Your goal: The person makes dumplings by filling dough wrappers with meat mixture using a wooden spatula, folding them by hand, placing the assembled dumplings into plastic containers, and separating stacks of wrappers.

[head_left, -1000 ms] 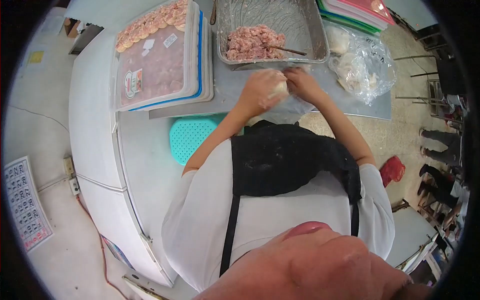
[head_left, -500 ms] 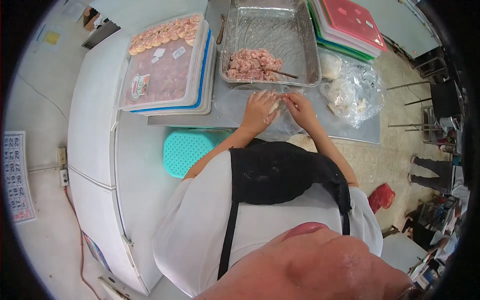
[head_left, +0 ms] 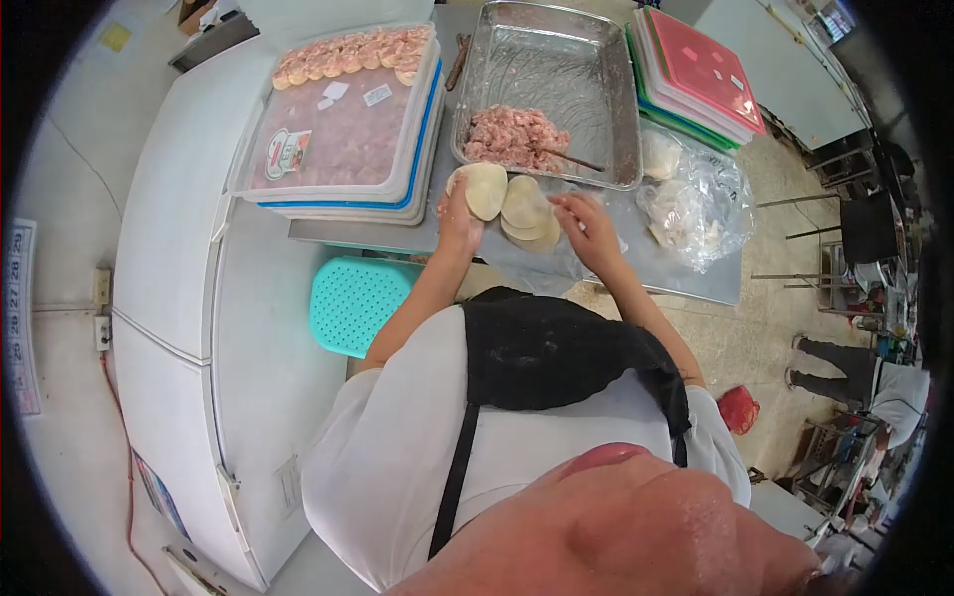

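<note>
My left hand point(head_left: 461, 224) is closed on a round, pale dough wrapper point(head_left: 484, 191) at the tray's near edge. Just right of it, several more dough wrappers point(head_left: 529, 215) lie fanned in an overlapping pile on clear plastic. My right hand point(head_left: 590, 234) is beside the pile's right edge, fingers partly stretched towards it and nothing visible in them. Beyond both hands stands a deep metal tray point(head_left: 621, 177), with a mound of pink minced meat point(head_left: 514, 137) in its near left corner. A thin dark stick point(head_left: 576, 161) pokes out of the meat.
Stacked plastic boxes point(head_left: 343, 139) of filled dumplings stand left of the tray. More lidded boxes point(head_left: 701, 74) and a plastic bag point(head_left: 696, 214) with pale contents are on the right. A turquoise perforated stool point(head_left: 360, 306) is below the table edge. Another person point(head_left: 845, 368) stands far right.
My hands were together over a small pale piece; now they are apart. My left hand has moved left and holds a wrapper. The fanned wrappers now show between the hands.
</note>
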`<state>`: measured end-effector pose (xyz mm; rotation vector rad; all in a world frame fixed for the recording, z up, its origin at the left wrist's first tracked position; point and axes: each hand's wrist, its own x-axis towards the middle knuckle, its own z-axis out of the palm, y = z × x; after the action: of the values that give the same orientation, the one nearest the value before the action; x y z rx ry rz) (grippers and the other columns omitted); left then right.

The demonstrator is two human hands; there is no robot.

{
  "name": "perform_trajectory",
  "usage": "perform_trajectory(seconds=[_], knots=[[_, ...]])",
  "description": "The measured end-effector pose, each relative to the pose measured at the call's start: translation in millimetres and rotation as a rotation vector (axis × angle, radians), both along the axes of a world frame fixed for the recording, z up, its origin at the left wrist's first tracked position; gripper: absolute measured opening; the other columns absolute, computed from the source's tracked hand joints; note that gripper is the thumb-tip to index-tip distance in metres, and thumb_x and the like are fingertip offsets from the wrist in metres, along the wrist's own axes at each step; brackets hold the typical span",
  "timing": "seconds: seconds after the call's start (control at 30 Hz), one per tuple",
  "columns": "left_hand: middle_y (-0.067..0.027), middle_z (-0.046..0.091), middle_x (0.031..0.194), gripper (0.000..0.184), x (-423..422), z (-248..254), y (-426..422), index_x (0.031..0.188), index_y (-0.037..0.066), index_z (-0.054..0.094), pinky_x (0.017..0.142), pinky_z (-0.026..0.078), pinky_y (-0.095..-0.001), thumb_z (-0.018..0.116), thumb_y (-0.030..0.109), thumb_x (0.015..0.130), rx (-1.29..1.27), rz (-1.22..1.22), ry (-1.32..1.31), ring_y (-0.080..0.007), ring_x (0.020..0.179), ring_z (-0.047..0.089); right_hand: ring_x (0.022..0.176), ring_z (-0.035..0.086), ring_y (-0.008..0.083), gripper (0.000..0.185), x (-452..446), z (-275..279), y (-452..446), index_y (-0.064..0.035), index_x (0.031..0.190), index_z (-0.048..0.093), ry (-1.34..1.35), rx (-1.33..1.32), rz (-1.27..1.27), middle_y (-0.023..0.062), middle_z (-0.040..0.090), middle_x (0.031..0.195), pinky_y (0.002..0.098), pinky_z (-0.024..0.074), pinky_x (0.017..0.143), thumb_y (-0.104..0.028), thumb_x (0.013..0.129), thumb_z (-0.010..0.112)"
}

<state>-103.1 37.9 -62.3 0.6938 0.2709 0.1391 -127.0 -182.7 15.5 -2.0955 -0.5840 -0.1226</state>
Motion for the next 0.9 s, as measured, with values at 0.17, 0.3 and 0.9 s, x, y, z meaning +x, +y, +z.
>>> perform_trajectory(seconds=[0.17, 0.3, 0.9], knots=[[-0.0151, 0.055, 0.125, 0.044, -9.7, 17.1, 8.8, 0.125, 0.003, 0.047, 0.101, 0.042, -0.0468, 0.048, 0.037, 0.097, -0.385, -0.052, 0.014, -0.0289, 0.116, 0.055, 0.113, 0.051, 0.0346, 0.031, -2.4, -22.3, 23.9, -0.0063, 0.120, 0.058, -0.254, -0.418, 0.154, 0.0169, 0.056, 0.122, 0.0413, 0.0400, 0.096, -0.018, 0.091, 0.055], [-0.0145, 0.054, 0.128, 0.045, -19.5, 47.1, 14.7, 0.126, 0.003, 0.047, 0.104, 0.039, -0.0464, 0.045, 0.038, 0.098, -0.465, -0.136, 0.011, -0.0292, 0.119, 0.052, 0.118, 0.048, 0.0337, 0.034, 12.9, 5.0, 20.5, -0.0056, 0.124, 0.054, -0.044, -0.390, 0.135, 0.0179, 0.052, 0.127, 0.0399, 0.0376, 0.098, -0.021, 0.094, 0.052], [-0.0128, 0.029, 0.149, 0.089, 16.6, 121.7, -75.4, 0.148, 0.021, 0.024, 0.105, 0.023, -0.0643, 0.022, 0.081, 0.081, -0.558, -0.773, -0.158, -0.0383, 0.135, 0.031, 0.093, 0.061, 0.0309, 0.029, 29.0, 64.8, -1.1, -0.0171, 0.113, 0.060, -0.591, -0.382, 0.325, 0.0118, 0.060, 0.105, 0.0442, 0.0510, 0.068, -0.017, 0.085, 0.056]])
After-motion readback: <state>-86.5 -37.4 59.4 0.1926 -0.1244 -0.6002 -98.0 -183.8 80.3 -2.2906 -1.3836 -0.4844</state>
